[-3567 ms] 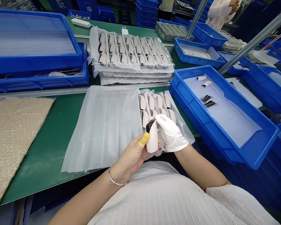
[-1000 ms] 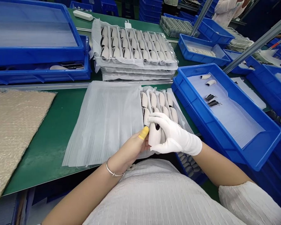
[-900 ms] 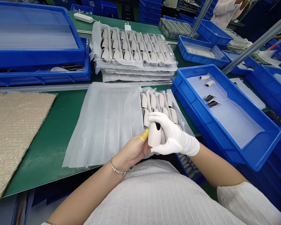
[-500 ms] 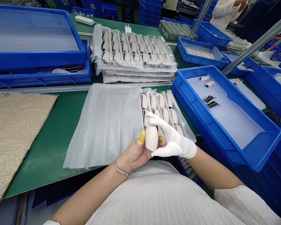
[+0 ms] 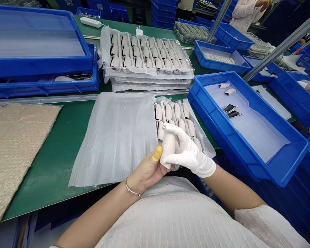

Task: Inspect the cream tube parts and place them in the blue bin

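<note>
Between both hands is a ribbed, cream-coloured curved shell piece (image 5: 167,150), held upright close to my body. My left hand (image 5: 151,170), with a yellow cover on the thumb, grips its lower left side. White-gloved, my right hand (image 5: 189,151) pinches the piece at its top and lower right. Just behind the hands, rows of similar cream pieces (image 5: 181,124) sit in a tray lined with translucent sheet, partly hidden by the glove. A stack of thin whitish foam sheets (image 5: 113,137) lies left of that tray.
Stacked trays of the same pieces (image 5: 147,74) stand behind. To the right, a blue bin (image 5: 250,127) holds several loose pieces on white lining. More blue bins (image 5: 38,38) are at the left, above a beige padded mat (image 5: 18,144). A metal post (image 5: 281,44) slants across the right.
The shell piece has tilted slightly in my hands. My gloved thumb has moved up and left across its lower part, and the yellow-tipped finger behind it is now mostly hidden.
</note>
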Available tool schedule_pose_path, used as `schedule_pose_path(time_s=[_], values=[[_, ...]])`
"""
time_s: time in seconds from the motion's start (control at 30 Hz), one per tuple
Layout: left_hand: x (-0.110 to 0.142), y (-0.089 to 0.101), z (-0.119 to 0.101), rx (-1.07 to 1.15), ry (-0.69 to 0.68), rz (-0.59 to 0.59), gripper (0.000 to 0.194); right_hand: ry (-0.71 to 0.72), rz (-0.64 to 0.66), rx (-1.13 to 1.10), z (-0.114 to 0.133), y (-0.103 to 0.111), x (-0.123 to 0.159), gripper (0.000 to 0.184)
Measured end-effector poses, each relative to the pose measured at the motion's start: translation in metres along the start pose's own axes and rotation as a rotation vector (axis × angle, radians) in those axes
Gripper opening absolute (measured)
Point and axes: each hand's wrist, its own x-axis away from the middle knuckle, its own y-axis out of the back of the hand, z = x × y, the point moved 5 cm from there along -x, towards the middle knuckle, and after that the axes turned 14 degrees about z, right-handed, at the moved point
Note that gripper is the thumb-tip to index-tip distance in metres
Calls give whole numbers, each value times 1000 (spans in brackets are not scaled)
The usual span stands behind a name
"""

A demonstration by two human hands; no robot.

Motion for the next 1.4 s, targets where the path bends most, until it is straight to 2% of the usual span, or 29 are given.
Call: schedule_pose_path(time_s=[0.1,0.23,0.3,0.43,0.53,0.67,0.83,0.93,1.03,1.17,1.4], values=[[2,0,2,-3,15,-7,51,-93,-116,-52,-3,8,-5,66],[6,5,4,5,29,-25,49,-134,-319,-194,-16,25,-11,42],[7,7,4,18,18,-24,48,-133,-360,-275,-22,30,-11,33],[6,9,2,53,-1,-42,51,-176,-336,-324,-26,31,-3,21],[6,11,4,97,24,-61,56,-220,-336,-333,-26,29,4,23],[6,12,4,138,18,-42,52,-239,-328,-346,-31,26,6,25],[6,14,4,101,16,-79,55,-236,-288,-403,-30,23,5,24],[5,14,3,44,-15,-119,55,-257,-246,-421,-25,20,3,25],[5,11,0,-74,-52,-148,54,-274,-255,-363,-22,22,4,25],[8,6,-5,-234,-75,-227,47,-300,-203,-272,-20,22,3,27],[12,-1,-11,-421,-99,-364,51,-347,-181,-266,-21,18,1,27]])
